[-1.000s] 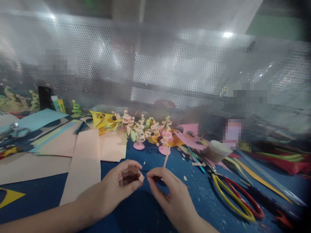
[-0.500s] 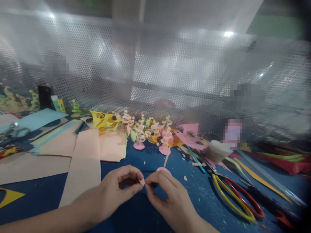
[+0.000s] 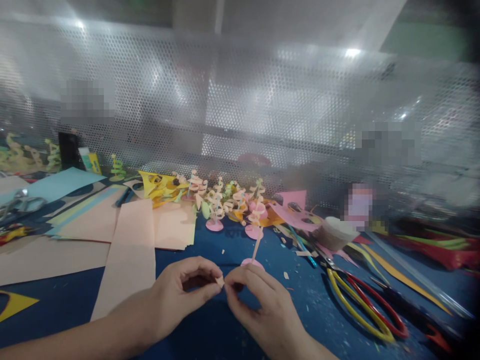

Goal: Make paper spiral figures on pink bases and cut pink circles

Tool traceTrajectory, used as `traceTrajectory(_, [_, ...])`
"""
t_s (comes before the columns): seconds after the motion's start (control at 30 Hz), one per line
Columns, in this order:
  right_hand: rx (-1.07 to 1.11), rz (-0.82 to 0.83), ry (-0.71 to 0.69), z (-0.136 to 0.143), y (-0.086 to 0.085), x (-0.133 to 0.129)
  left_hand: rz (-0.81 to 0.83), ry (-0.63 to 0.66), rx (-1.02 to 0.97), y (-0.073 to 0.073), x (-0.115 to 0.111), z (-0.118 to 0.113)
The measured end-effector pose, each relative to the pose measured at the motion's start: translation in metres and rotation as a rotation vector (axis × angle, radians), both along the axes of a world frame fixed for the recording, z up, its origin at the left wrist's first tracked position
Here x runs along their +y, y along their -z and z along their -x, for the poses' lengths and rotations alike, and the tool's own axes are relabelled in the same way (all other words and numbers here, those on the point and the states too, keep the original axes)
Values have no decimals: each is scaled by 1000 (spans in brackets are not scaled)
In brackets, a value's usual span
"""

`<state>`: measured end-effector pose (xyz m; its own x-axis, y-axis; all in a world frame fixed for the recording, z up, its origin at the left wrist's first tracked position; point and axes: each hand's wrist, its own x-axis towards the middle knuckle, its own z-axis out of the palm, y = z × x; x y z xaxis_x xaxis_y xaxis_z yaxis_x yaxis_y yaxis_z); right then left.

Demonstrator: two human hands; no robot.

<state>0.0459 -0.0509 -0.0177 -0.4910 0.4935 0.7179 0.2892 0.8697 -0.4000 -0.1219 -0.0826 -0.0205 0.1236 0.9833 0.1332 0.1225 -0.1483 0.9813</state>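
Between thumb and fingertips my left hand (image 3: pixel 187 287) pinches a small piece of peach paper (image 3: pixel 220 281). My right hand (image 3: pixel 258 295) meets it there, its thumb and forefinger closed at the right edge of the same piece. Both hands are low over the blue table (image 3: pixel 210 330). Just behind my right hand, a pink disc (image 3: pixel 252 262) carries an upright peach paper strip (image 3: pixel 257 245). Farther back, several spiral paper figures (image 3: pixel 216 202) stand on pink round bases.
Peach paper sheets (image 3: pixel 131 250) lie at the left, with metal scissors (image 3: pixel 22 202) beyond. Scissors with yellow and red handles (image 3: pixel 360 305) rest at the right, near a white cup (image 3: pixel 335 235). Pink cut paper (image 3: pixel 294 212) and small scraps lie behind. A perforated metal panel (image 3: pixel 150 110) spans the back.
The paper piece has turned slightly between my fingertips. My right hand has shifted a touch, and both hands stay in nearly the same place.
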Motion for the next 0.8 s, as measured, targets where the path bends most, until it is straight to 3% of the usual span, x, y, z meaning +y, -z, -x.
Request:
traceTrajectory(0.4, [51,99,32,1,1,1,0,-1,-31,-1,0,-1])
traceTrajectory(0.8, [23,75,16,0,0,2,27,0,-75,3,2,0])
